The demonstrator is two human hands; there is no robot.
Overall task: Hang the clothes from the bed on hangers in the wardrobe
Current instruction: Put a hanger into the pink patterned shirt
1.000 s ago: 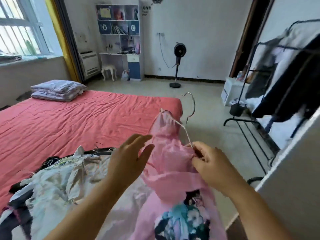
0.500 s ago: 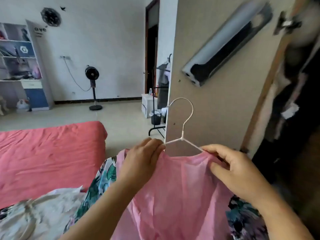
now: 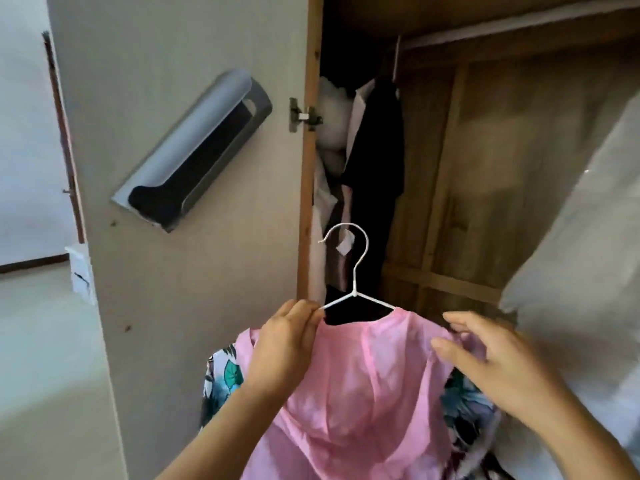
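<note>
A pink garment (image 3: 363, 382) with floral sleeves hangs on a white wire hanger (image 3: 356, 282), held up in front of the open wardrobe (image 3: 485, 168). My left hand (image 3: 284, 344) grips the hanger's left shoulder together with the pink cloth. My right hand (image 3: 491, 362) has its fingers spread and touches the garment's right shoulder. The hanger's hook points up, well below the wardrobe rail (image 3: 519, 27). A dark garment (image 3: 377, 161) and pale clothes hang at the wardrobe's left end.
The wardrobe's open left door (image 3: 194, 271) with a grey handle (image 3: 194, 150) stands close on the left. A pale door or cloth (image 3: 581, 271) fills the right. Wooden slats back the wardrobe's middle.
The view swung from the bed to the wardrobe interior. The garment on its hanger was lifted toward the opening. My right hand loosened from a pinch to spread fingers.
</note>
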